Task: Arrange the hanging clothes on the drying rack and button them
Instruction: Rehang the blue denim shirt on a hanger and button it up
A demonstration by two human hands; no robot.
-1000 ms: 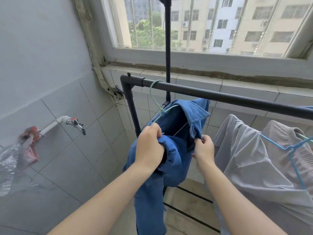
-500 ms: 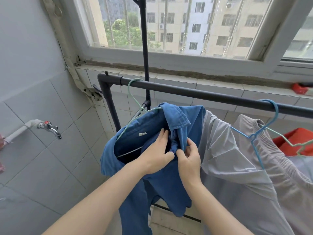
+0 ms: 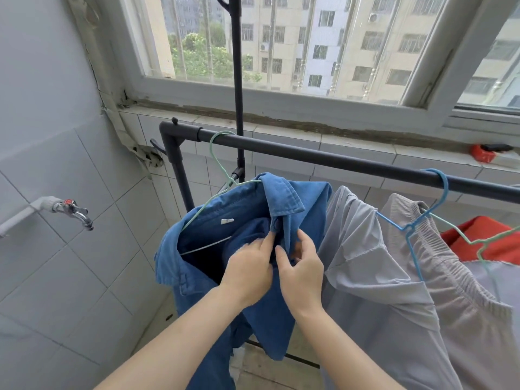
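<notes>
Two hands meet under the collar of the blue denim shirt (image 3: 244, 204): the left hand (image 3: 247, 271) pinches fabric near a button (image 3: 277, 222), and the right hand (image 3: 302, 266) has its fingers (image 3: 305, 240) curled round the facing edge. The shirt hangs (on a green hanger (image 3: 218, 161)) from the drying rack rail (image 3: 309, 154).

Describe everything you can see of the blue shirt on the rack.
The blue denim shirt hangs bunched on a pale green wire hanger hooked over the dark rail. Collar folded over, white label inside, one button visible under the collar. The left hand and right hand pinch its front by that button. A grey garment touches its right side.
</notes>
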